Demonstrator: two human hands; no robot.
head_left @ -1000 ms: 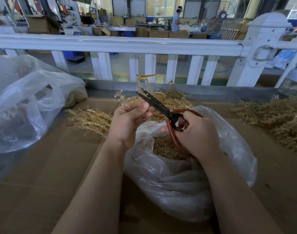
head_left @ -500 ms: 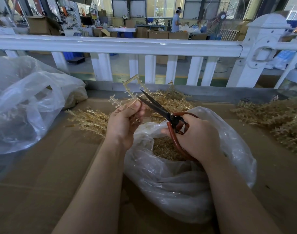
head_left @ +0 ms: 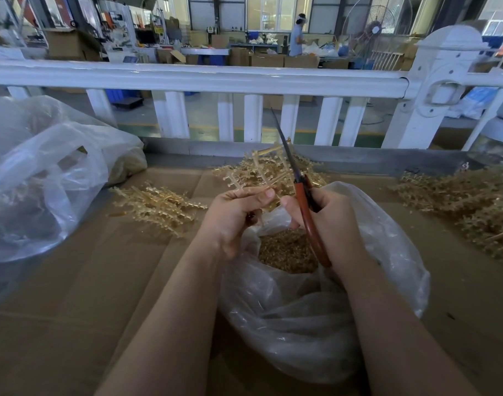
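Scissors (head_left: 304,201): red-brown handles, dark blades. Plastic sprue (head_left: 269,170): translucent gold. Bag (head_left: 316,310): clear, gold bits inside. Railing (head_left: 187,78): white. Cardboard (head_left: 73,324): brown.

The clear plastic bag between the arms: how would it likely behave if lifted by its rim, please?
Probably floppy: the clear plastic bag looks thin, crumpled and slumped. Likely bottom-heavy, since small golden pieces pile inside. Its open mouth might spill them if tipped.

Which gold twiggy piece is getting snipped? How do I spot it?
Find the open plastic bag in the middle. Just above its mouth, the left hand grips one gold branched frame next to the scissors. Unlike the loose piles lying around, it is held up.
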